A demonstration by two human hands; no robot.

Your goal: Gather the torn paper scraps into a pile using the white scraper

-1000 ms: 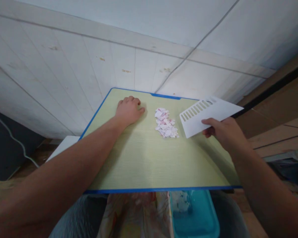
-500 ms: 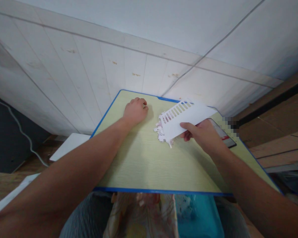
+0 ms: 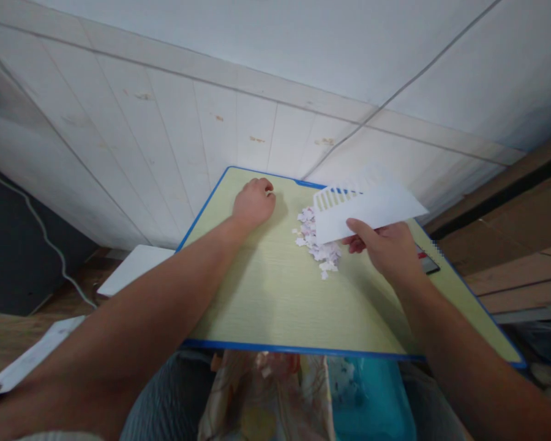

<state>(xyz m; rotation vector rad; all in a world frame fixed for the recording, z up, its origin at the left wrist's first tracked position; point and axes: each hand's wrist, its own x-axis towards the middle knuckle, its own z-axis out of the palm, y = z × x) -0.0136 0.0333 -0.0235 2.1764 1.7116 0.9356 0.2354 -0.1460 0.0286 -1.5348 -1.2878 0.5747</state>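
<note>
My right hand [image 3: 386, 248] pinches a white sheet of paper [image 3: 367, 211], thumb on top and fingers beneath. A row of slots is cut along the sheet's far left edge. The sheet is raised and tilted over a heap of small white paper scraps [image 3: 319, 242] on the table. My left hand [image 3: 256, 202] rests near the table's far left corner. Its fingers are loosely curled, with nothing seen in them. A phone-like flat device [image 3: 429, 263] lies partly hidden behind my right hand.
The small blue-edged table [image 3: 266, 306] stands against a white panelled wall [image 3: 165, 135]. Below its front edge are an open patterned bag [image 3: 266, 410] and a blue tray [image 3: 371, 404]. White sheets [image 3: 41, 352] lie at the lower left. A cable [image 3: 367, 119] runs along the wall.
My right hand has moved the slotted sheet to the right, off part of the scraps, so more of the heap shows. My left hand has stayed in place on the table.
</note>
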